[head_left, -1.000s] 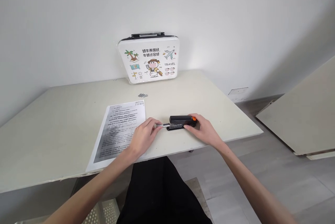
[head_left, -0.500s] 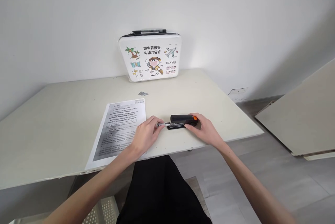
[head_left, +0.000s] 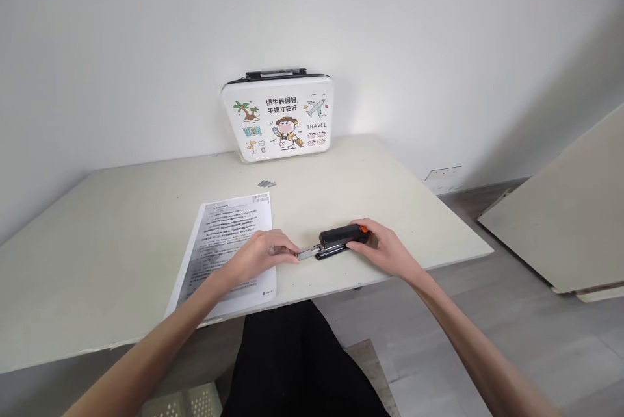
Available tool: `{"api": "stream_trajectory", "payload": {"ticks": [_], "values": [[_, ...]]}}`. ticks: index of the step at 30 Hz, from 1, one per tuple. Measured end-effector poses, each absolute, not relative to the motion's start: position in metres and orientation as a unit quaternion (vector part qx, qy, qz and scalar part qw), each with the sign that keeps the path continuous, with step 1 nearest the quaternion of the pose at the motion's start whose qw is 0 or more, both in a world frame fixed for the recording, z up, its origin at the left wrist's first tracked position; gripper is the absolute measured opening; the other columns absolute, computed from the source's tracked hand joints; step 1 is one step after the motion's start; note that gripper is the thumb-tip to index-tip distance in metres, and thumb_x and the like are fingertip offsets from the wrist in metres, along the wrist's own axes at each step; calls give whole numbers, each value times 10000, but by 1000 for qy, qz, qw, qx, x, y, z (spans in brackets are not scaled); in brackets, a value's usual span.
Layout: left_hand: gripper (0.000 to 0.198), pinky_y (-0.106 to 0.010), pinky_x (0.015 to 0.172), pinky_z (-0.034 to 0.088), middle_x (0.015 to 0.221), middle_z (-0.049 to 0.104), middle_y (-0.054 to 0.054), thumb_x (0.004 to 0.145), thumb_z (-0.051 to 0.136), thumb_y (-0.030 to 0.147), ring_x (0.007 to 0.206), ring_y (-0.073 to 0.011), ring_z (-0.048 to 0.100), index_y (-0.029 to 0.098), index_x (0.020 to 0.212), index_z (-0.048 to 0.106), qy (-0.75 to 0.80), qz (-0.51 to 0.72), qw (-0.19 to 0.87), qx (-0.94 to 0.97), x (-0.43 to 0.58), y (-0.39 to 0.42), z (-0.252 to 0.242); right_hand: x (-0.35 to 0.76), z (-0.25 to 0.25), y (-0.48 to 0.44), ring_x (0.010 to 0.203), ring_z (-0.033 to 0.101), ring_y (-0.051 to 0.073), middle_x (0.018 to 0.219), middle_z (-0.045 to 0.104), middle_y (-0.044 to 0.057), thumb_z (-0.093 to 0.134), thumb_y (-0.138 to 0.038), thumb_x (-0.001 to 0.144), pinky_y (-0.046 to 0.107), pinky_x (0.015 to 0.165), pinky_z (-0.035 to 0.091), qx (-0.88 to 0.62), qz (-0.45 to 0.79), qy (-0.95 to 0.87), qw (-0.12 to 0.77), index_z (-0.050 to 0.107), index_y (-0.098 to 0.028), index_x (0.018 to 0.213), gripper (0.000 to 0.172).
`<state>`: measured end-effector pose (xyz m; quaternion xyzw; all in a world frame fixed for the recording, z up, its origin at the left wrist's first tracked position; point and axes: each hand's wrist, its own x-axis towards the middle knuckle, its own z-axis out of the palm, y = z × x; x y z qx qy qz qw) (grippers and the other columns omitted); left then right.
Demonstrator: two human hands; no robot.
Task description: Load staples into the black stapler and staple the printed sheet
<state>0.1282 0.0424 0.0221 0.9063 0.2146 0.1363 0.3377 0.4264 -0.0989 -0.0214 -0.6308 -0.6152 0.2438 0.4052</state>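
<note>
A black stapler (head_left: 338, 237) with an orange part at its rear lies near the front edge of the table. My right hand (head_left: 383, 247) grips its rear end, thumb on the near side and fingers on the far side. From the stapler's front sticks out a metal staple tray (head_left: 308, 252), slid partway to the left. My left hand (head_left: 266, 253) pinches the tray's outer end between thumb and fingers. Under the left hand and forearm lies a printed sheet of paper (head_left: 229, 222), partly covered.
Several strips of staples (head_left: 266, 184) lie on the white table (head_left: 121, 228) beyond the paper. A white case with cartoon prints (head_left: 283, 121) leans against the wall at the back. A pale panel (head_left: 560, 222) stands at the right, beyond the table's edge.
My left hand has moved left and slightly nearer, drawing the metal tray further out of the stapler. The stapler has turned slightly in my right hand.
</note>
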Motion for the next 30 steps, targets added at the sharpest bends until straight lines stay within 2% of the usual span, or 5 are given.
{"api": "stream_trajectory", "payload": {"ticks": [6,16,21,26,30], "values": [[424,-394,958,516,1141,757,-63,905,698,644,1102,-262,669,292,1136,747,99,157,288,939,177,59,16,428,-16,-101,992,663,256,1125,726,57,607,-549,977,367,803,559,-599,272,-642,393,627,-275,1199,353],[408,-417,978,481,1127,741,-55,907,708,629,1087,-275,655,274,1107,707,146,145,247,947,184,49,10,429,-18,-101,897,650,236,1080,721,61,606,-540,973,348,751,541,-590,256,-656,396,621,-255,1169,346],[409,-405,952,494,1106,748,-44,900,719,626,1065,-265,667,279,1116,699,145,158,208,954,175,51,19,426,-22,-100,971,668,248,1104,729,49,638,-522,953,372,810,560,-599,259,-636,411,628,-268,1171,335],[354,-435,949,502,1033,718,-85,1015,526,534,1000,-276,657,237,1131,679,362,240,85,896,119,110,21,422,-17,-101,1003,684,257,1122,742,43,655,-512,936,385,823,574,-612,271,-619,411,648,-280,1156,320],[348,-555,1076,410,1205,634,-188,990,484,470,1220,-388,538,176,1077,651,509,215,-10,833,73,161,15,420,-14,-102,1015,691,262,1126,746,43,663,-505,923,400,852,575,-618,272,-611,414,652,-278,1142,316]]}}
